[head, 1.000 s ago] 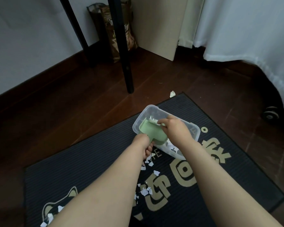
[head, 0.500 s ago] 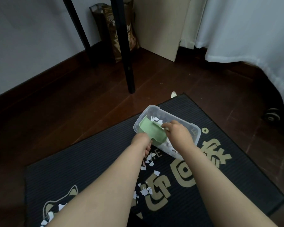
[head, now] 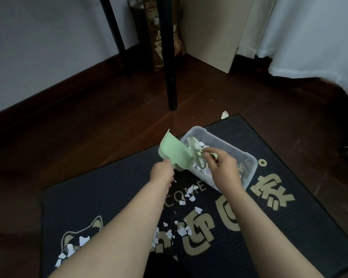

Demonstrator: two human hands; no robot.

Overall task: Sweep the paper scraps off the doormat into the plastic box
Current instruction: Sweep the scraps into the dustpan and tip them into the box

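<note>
Hands both full, mid-dump

Left hand [head: 162, 173] grips the pale green plastic dustpan [head: 174, 152], tipped into the clear rectangular plastic box [head: 247, 161]. Right hand [head: 224, 169] holds a small green brush [head: 197, 155] over it. I reckon the white paper scraps [head: 186, 197] on the dark ribbed doormat [head: 289, 227] lie back toward me, nearer the left arm.

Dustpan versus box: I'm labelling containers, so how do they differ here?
The dustpan is opaque green; the box is clear. The left hand holds the dustpan raised and tilted at the box's rim; the box rests on the doormat. Scraps lie in the box; none show on the dustpan. Both look plastic.
</note>
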